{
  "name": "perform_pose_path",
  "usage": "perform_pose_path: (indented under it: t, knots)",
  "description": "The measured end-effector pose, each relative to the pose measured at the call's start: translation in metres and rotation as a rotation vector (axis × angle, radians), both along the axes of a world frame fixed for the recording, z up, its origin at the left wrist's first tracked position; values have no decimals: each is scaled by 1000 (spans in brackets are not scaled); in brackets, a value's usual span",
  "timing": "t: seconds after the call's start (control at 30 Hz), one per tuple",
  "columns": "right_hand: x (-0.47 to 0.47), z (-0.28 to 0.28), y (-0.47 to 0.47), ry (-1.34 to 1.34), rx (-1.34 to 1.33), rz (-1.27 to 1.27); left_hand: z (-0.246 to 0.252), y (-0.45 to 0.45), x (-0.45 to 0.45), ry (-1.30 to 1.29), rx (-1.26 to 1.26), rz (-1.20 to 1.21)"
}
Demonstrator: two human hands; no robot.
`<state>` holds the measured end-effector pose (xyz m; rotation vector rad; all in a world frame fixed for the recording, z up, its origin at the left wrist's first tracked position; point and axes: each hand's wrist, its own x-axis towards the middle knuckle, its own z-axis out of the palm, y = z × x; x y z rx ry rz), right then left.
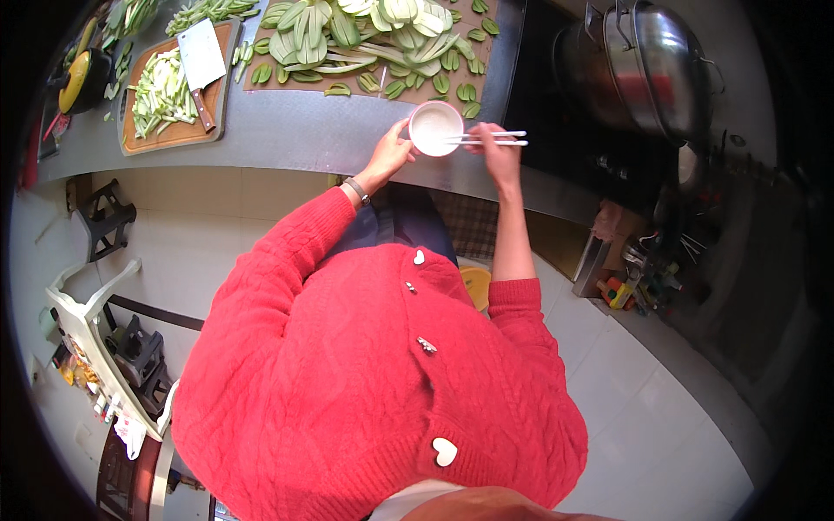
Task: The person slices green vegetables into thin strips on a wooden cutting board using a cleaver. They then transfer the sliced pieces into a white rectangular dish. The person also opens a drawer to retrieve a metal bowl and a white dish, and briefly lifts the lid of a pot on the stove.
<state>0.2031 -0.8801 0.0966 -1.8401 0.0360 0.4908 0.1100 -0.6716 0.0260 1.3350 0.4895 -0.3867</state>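
Near the front edge of a metal counter, my left hand [391, 155] grips the side of a small white bowl [436, 112] with a pink rim. Whitish contents lie in the bowl; what they are I cannot tell. My right hand [498, 153] holds a pair of white chopsticks [513, 138], their tips inside the bowl. Behind the bowl, leafy green vegetables [345, 29] are piled on a brown sheet [251, 81], with loose leaves around them. To the left, a cleaver [203, 57] rests on a wooden cutting board [179, 135] beside chopped pale-green stalks [159, 91].
Large stacked metal pans [642, 71] stand at the right beyond a dark area. A yellow and black container [75, 81] is at the counter's far left. On the floor are a black stool [107, 218] at left and a yellow round object [475, 285] beneath the counter.
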Motion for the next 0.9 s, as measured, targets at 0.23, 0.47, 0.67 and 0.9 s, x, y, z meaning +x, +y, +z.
perform_pose_path:
  t: [0.23,0.47,0.67,0.9]
  knots:
    - [9,8,-4,-72,-122,-114,1,1,1,4,-19,5]
    - [12,-5,-4,-220,107,-60,8,2,1,29,40,-35]
    - [17,1,4,-209,-9,-192,7,4,2,18,59,-54]
    - [12,-6,7,-195,-133,-232,-12,10,8,-81,312,-151]
